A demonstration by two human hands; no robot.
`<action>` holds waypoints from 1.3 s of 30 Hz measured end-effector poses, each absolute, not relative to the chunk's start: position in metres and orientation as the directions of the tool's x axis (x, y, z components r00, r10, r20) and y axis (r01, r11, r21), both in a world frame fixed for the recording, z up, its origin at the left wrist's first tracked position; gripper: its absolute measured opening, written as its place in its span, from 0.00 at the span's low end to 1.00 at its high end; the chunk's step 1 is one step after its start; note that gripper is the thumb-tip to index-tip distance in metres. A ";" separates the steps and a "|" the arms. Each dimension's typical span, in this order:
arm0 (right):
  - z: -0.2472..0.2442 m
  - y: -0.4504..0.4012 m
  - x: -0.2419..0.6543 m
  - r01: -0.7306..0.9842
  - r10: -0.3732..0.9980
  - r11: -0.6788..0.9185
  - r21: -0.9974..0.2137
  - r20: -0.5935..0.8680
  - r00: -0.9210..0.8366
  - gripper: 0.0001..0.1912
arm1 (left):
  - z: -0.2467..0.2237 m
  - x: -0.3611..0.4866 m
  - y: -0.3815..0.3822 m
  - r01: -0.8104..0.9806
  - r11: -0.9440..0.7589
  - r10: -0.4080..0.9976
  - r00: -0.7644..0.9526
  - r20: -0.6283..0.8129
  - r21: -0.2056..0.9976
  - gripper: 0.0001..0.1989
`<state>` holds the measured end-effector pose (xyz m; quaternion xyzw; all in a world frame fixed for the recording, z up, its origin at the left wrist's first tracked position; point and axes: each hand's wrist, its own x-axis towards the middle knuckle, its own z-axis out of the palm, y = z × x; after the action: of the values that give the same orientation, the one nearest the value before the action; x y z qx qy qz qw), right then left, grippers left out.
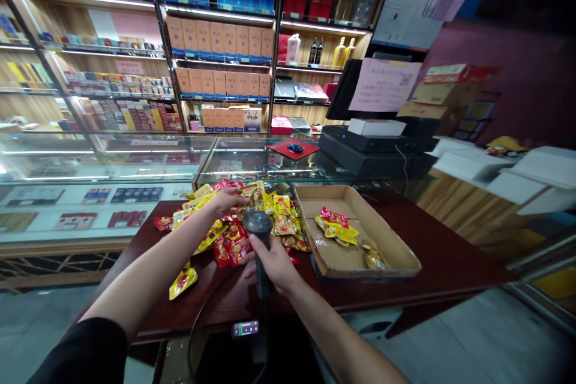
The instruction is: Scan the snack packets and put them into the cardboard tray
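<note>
Black sleeve [85, 353]; packets [229, 245] under left hand [228, 200], scanner [258, 222] in right hand [276, 264].

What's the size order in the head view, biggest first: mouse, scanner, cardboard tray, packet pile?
1. Cardboard tray and packet pile: too alike to rank; the left hand partly covers the pile.
2. Scanner, partly hidden by the right hand.
3. Mouse.

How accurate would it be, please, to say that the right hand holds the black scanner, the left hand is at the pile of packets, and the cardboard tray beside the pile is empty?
Only the last part is wrong: the head view shows a few packets in the cardboard tray. The right hand holds the black scanner and the left hand is at the pile.
</note>
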<state>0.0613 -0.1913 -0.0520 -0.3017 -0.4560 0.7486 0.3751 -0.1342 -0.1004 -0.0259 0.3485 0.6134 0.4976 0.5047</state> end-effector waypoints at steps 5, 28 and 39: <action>-0.046 -0.194 0.065 -0.234 0.811 -0.350 -0.907 -0.168 -0.561 0.26 | -0.029 -0.135 -0.100 -0.076 0.264 0.930 -0.245 -0.274 0.962 0.27; -0.048 -0.187 0.065 -0.185 0.801 -0.376 -0.908 -0.218 -0.558 0.30 | -0.031 -0.136 -0.100 0.005 0.266 0.932 -0.255 -0.256 0.964 0.26; -0.042 -0.130 0.101 -0.258 0.991 -0.021 -0.966 0.014 -0.134 0.26 | -0.017 -0.090 -0.105 -0.142 0.314 0.946 -0.037 -0.322 0.939 0.27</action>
<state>0.1015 -0.1299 -0.0421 -0.3965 -0.4624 0.5943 0.5251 -0.0900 -0.1049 -0.0170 0.3628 0.5543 0.4598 0.5914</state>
